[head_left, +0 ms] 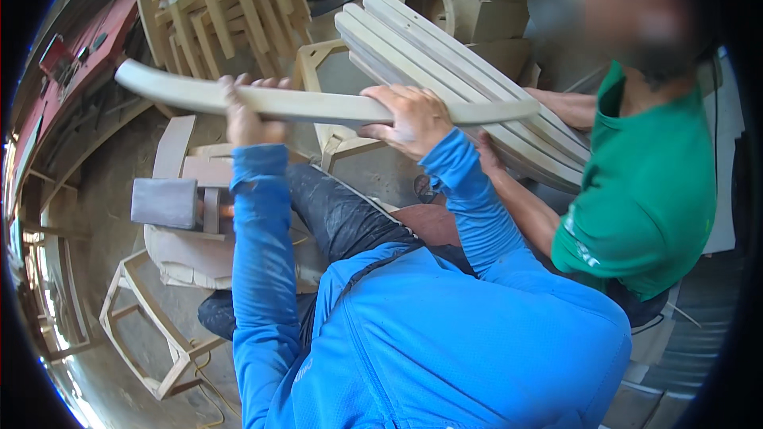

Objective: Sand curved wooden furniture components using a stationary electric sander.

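A long, curved wooden slat (322, 107) stretches across in front of me, held in both hands. My left hand (250, 115) is closed round it left of its middle. Farther right along the same slat, my right hand (409, 115) grips it with thumb and fingers. The slat's right end overlaps, in view, a bundle of similar pale slats (445, 67); whether they touch I cannot tell. A co-worker in a green shirt (648, 183) has both hands at that bundle, one underneath it.
Left of my leg stands a grey block (164, 202) over a rounded, board-covered stand (187, 254). Wooden frames (151, 330) lie lower left, with another frame (338, 139) behind the slat. Stacked wooden frames (218, 12) stand far left, near a red bench (91, 28). A yellow cord (208, 393) trails below.
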### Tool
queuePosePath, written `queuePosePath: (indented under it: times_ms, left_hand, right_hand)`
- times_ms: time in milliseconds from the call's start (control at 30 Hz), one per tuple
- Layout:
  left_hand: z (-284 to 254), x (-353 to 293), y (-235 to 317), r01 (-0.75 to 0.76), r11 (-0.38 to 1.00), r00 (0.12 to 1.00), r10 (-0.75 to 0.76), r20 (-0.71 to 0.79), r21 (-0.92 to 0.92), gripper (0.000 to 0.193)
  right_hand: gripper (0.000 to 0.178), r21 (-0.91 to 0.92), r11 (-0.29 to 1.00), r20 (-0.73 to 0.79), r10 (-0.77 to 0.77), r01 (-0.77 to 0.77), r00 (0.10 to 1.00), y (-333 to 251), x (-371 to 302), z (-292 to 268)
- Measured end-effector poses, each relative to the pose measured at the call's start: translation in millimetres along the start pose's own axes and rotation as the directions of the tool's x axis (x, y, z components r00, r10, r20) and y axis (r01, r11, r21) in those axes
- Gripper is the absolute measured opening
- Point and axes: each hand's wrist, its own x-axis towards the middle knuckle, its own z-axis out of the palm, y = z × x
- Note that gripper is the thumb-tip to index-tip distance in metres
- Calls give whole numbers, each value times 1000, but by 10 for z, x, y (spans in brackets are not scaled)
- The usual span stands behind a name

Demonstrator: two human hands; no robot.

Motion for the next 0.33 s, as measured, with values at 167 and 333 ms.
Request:
queuePosePath:
  times_ms: [167,333]
  left_hand:
    - [779,-103,-1155,233,970,965,-239,112,64,53]
    - [1285,-388,-1954,462,847,820,-521,237,264,51]
  right_hand:
    - [58,-46,990,-176,125,-135,976,380,-229,-230]
    - [60,-104,927,-285,319,-360,904,700,-829,-680]
